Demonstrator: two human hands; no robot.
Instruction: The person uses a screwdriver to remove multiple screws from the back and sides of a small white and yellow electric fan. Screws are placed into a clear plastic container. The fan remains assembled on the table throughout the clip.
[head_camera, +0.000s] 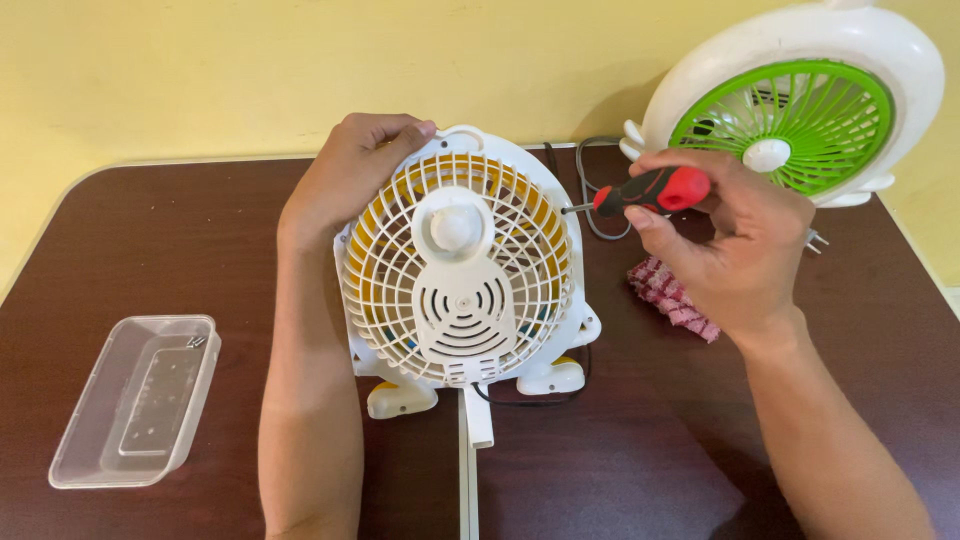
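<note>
At frame centre, my left hand (350, 175) grips the top of the white-and-yellow plastic grille fan (460, 265); my right hand (735, 240) clenches a red-and-black screwdriver (640, 192) against its right rim.

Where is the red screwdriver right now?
The red screwdriver is in the right hand, right of centre in the head view, its tip at the right rim of the white fan.
</note>
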